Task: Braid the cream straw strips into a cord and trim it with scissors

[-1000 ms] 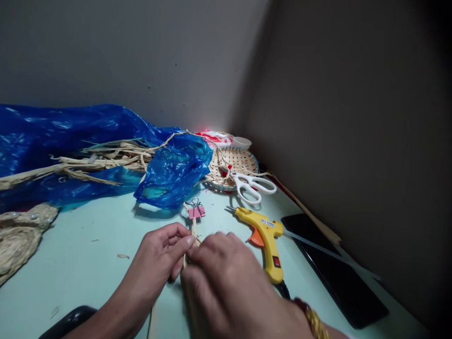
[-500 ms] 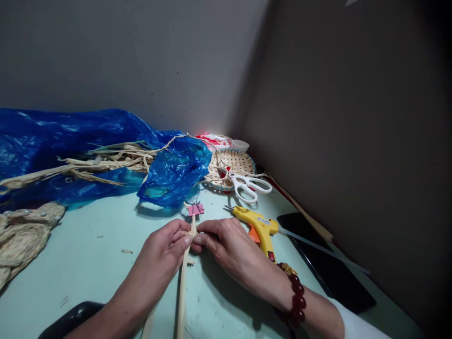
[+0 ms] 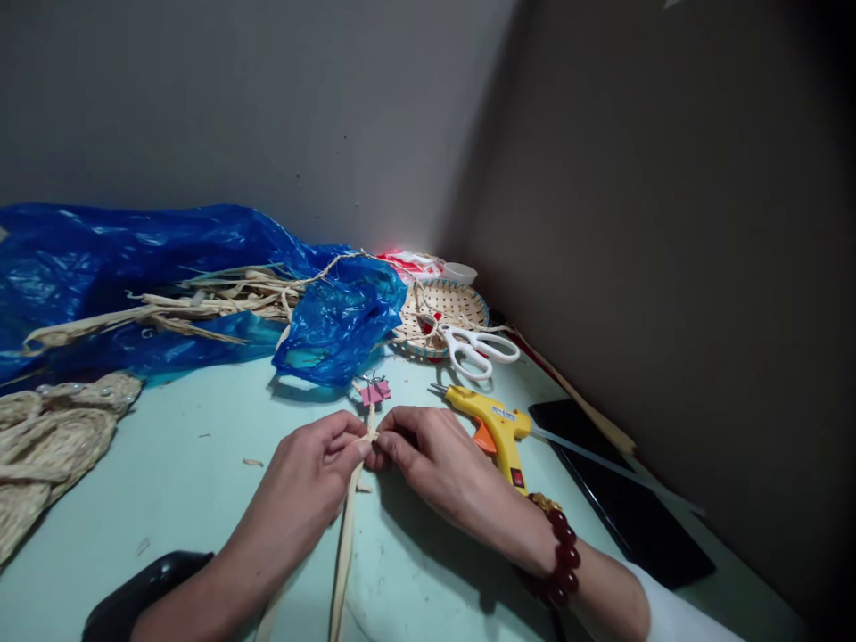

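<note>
Pale flat straw strips [image 3: 346,544] run from the near table edge up to my fingers, where they come together in a narrow plaited piece. A pink binder clip [image 3: 375,392] grips the far end of that piece. My left hand [image 3: 325,464] pinches the strips from the left, thumb on top. From the right, my right hand [image 3: 428,455] pinches them close by, its fingertips almost touching the left ones. A beaded bracelet [image 3: 563,557] circles the right wrist. The exact crossing of the strips is partly hidden by my fingers.
A yellow glue gun [image 3: 495,423] lies right of my hands, near a black tablet-like slab [image 3: 621,499]. White scissors [image 3: 476,352] rest by a woven basket [image 3: 455,303]. A blue plastic bag [image 3: 341,321] with straw [image 3: 227,299], a woven straw piece [image 3: 60,446] and a black object [image 3: 144,593] are left.
The view has shifted slightly, so the table things sit a little further right. My fingers have moved slightly at the strips, both hands still pinching.
</note>
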The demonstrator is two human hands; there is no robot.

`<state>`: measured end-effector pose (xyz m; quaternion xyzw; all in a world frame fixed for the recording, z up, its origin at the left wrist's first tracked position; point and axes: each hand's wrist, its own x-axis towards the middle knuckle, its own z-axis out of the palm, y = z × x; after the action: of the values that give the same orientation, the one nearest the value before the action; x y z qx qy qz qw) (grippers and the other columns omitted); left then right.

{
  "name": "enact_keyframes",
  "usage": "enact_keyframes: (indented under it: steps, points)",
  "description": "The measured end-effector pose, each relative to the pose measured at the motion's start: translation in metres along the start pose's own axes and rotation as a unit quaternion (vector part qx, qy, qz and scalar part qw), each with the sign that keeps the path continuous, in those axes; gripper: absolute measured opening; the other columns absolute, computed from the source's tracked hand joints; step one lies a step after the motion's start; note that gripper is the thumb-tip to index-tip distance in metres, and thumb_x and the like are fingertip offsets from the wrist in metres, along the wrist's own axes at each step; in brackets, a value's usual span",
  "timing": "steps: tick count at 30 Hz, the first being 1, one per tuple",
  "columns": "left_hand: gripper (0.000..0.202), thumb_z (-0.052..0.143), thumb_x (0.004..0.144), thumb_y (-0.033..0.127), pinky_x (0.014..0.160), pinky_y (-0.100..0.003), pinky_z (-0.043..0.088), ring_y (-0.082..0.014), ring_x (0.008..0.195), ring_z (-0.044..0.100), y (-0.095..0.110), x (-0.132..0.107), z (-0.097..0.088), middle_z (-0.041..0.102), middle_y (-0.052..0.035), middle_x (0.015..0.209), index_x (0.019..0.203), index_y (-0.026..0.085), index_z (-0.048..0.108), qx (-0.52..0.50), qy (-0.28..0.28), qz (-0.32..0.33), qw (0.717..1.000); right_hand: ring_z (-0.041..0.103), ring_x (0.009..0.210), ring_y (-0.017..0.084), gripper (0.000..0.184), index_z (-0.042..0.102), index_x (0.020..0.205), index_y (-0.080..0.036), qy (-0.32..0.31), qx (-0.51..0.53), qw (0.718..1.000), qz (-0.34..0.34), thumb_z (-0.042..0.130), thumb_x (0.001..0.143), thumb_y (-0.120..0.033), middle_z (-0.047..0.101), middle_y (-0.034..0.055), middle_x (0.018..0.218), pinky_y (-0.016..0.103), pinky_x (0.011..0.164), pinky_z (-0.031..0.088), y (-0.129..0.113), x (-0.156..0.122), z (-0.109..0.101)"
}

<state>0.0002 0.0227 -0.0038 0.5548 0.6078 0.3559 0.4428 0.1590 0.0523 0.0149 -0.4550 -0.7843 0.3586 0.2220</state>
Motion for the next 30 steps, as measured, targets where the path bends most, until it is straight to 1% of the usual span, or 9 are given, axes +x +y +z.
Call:
enact_keyframes:
  steps: [5,8,10,14,17,20,25,27,30]
  points:
    - [0.020,0.054,0.085,0.028,0.055,-0.023,0.036,-0.0143,0.051,0.050,0.004,-0.005,-0.002,0.054,0.0054,0.050,0.069,0.021,0.063,0.089,0.050,0.061,0.993,0.051,0.060,0.009,0.029,0.062,0.069,-0.014,0.000,0.076,0.997,0.006,0.050,0.092,-0.026,0.064,0.0007,0.066,0.021,0.058,0.034,0.000,0.004,0.006]
    - [0.023,0.053,0.086,0.031,0.058,-0.025,0.038,-0.0150,0.049,0.052,0.004,-0.008,-0.004,0.052,0.0058,0.044,0.073,0.021,0.068,0.117,0.056,0.075,0.989,0.048,0.055,0.008,0.030,0.061,0.068,-0.014,0.000,0.092,0.996,0.010,0.047,0.092,-0.025,0.064,0.0006,0.065,0.020,0.057,0.034,0.001,0.006,0.011]
    - [0.024,0.054,0.086,0.032,0.061,-0.026,0.039,-0.0159,0.051,0.054,0.002,-0.009,-0.005,0.056,0.0044,0.045,0.077,0.020,0.072,0.122,0.057,0.081,0.988,0.048,0.055,0.008,0.030,0.062,0.067,-0.014,0.002,0.083,0.996,0.018,0.046,0.091,-0.023,0.064,0.0014,0.065,0.020,0.055,0.034,0.002,0.009,0.013]
    - [0.029,0.049,0.086,0.033,0.066,-0.028,0.041,-0.0186,0.063,0.059,-0.002,-0.007,-0.008,0.066,-0.0015,0.065,0.081,0.019,0.075,0.176,0.056,0.115,0.976,0.051,0.058,0.010,0.022,0.059,0.063,-0.014,0.013,0.063,0.998,0.020,0.050,0.083,-0.016,0.063,0.0017,0.060,0.021,0.054,0.033,0.002,0.013,0.014]
    - [0.031,0.045,0.085,0.030,0.071,-0.032,0.039,-0.0223,0.075,0.058,0.000,-0.002,-0.013,0.064,-0.0058,0.079,0.077,0.018,0.072,0.261,0.057,0.147,0.952,0.049,0.056,0.010,0.018,0.054,0.060,-0.015,0.018,0.046,0.999,0.007,0.053,0.077,-0.010,0.061,-0.0001,0.057,0.022,0.054,0.030,-0.001,0.014,0.010]
    - [0.027,0.043,0.083,0.030,0.069,-0.033,0.037,-0.0229,0.073,0.055,0.005,0.004,-0.017,0.061,-0.0044,0.074,0.070,0.019,0.065,0.280,0.051,0.133,0.949,0.047,0.056,0.011,0.018,0.052,0.060,-0.016,0.025,0.034,0.999,-0.004,0.054,0.076,-0.006,0.059,-0.0006,0.056,0.023,0.055,0.028,-0.005,0.011,0.007]
    - [0.028,0.043,0.081,0.032,0.056,-0.028,0.036,-0.0175,0.055,0.051,0.007,0.008,-0.016,0.054,0.0022,0.054,0.057,0.021,0.051,0.223,0.026,0.080,0.971,0.048,0.057,0.012,0.017,0.056,0.061,-0.016,0.042,0.059,0.997,0.004,0.054,0.074,-0.005,0.058,-0.0008,0.057,0.023,0.057,0.030,-0.006,0.009,0.011]
    - [0.029,0.042,0.082,0.032,0.055,-0.027,0.038,-0.0166,0.054,0.053,0.006,0.005,-0.012,0.057,0.0020,0.053,0.057,0.021,0.052,0.198,0.022,0.066,0.978,0.051,0.058,0.012,0.018,0.056,0.061,-0.016,0.043,0.093,0.995,0.013,0.052,0.075,-0.005,0.059,-0.0004,0.058,0.022,0.058,0.033,-0.002,0.010,0.015]
    - [0.028,0.042,0.084,0.030,0.060,-0.027,0.042,-0.0174,0.060,0.059,0.005,-0.003,-0.003,0.065,0.0000,0.060,0.063,0.020,0.057,0.183,0.035,0.066,0.980,0.057,0.060,0.012,0.017,0.059,0.066,-0.016,0.037,0.160,0.986,0.026,0.050,0.079,-0.008,0.062,0.0005,0.062,0.021,0.061,0.039,0.007,0.013,0.022]
